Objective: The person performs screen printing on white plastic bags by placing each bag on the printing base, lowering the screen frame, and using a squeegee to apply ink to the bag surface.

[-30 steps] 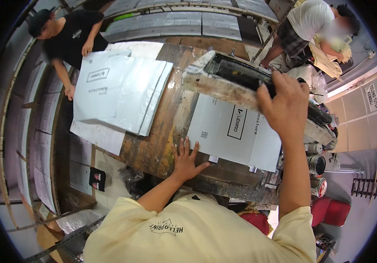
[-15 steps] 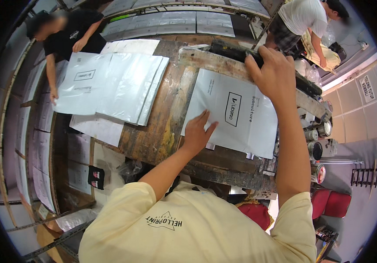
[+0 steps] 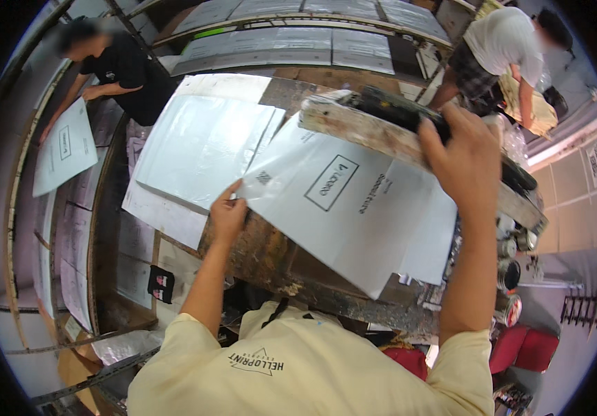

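Observation:
A white plastic bag with a boxed black print is pulled slantwise over the worktable, one corner lifted to the left. My left hand pinches that corner beside a stack of blank-looking white bags. Above the bag's far side, a worn wooden screen-printing frame is tilted up, with a dark bar along it. My right hand is closed over the frame's raised edge; its palm hides part of the bar.
The worktable is stained wood. Across it at left, a co-worker holds a printed bag by a rack. Another person bends at far right. Paint cans stand beside my right arm; shelves of printed bags are behind.
My left hand went from lying flat on the bag to gripping its corner, drawing it left. My right hand still holds the frame up. The co-worker carried a bag off the stack leftward.

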`<state>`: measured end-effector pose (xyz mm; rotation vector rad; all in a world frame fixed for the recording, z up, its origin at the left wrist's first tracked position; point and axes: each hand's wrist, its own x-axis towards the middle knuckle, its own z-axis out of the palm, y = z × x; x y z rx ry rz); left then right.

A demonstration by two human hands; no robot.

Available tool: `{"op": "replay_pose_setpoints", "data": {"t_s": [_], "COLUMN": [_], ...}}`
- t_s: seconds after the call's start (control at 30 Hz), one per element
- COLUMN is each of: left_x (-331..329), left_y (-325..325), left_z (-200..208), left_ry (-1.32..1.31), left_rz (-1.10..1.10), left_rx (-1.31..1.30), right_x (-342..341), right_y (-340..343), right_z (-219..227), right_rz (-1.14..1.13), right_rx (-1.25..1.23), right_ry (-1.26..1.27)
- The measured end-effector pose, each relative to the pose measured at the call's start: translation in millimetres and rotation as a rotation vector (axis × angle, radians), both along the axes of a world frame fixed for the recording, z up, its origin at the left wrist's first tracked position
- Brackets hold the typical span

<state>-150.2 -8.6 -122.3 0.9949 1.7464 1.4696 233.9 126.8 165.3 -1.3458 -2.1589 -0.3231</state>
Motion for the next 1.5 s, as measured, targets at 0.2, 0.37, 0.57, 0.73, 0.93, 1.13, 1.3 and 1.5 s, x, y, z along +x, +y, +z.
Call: {"op": "replay_pose_setpoints", "data": {"t_s": [0.2, 0.37, 0.57, 0.73, 0.93, 1.13, 1.3, 1.5], "left_x": [-163.1, -293.6, -310.8, 54.2, 138.8, 115.9, 122.6, 127.1], "left_y": [39.9, 50.3, 114.1, 38.4, -61.2, -70.5, -63.3, -62.4], "left_z": [-0.7, -18.6, 2.6, 132.4, 119.3, -44.5, -69.2, -58.8], "left_ry": [0.262, 0.700, 1.390, -0.229, -1.283, -1.094, -1.031, -0.975], "left_rz": [0.094, 0.171, 0.614, -0.736, -0.298, -0.274, -0.207, -0.108], "left_rx": [-0.160, -0.226, -0.275, -0.033, -0.136, -0.545, -0.683, -0.763], "right_x": [1.7, -2.3, 4.7, 3.1, 22.3, 38.4, 25.7, 23.8], "right_y": [1.1, 0.8, 1.1, -18.8, -110.3, -152.0, -173.5, -65.0], "right_z": [7.4, 5.3, 3.9, -26.2, -127.2, -269.9, -312.8, -337.5], "right_rz": [-0.096, -0.047, -0.043, -0.086, 0.084, 0.076, 0.073, 0.086], "right_rx": [-0.059, -0.099, -0.042, 0.008, -0.457, -0.697, -0.679, -0.497], "right_ry": [-0.054, -0.072, -0.027, -0.015, -0.299, -0.060, -0.085, -0.101]}}
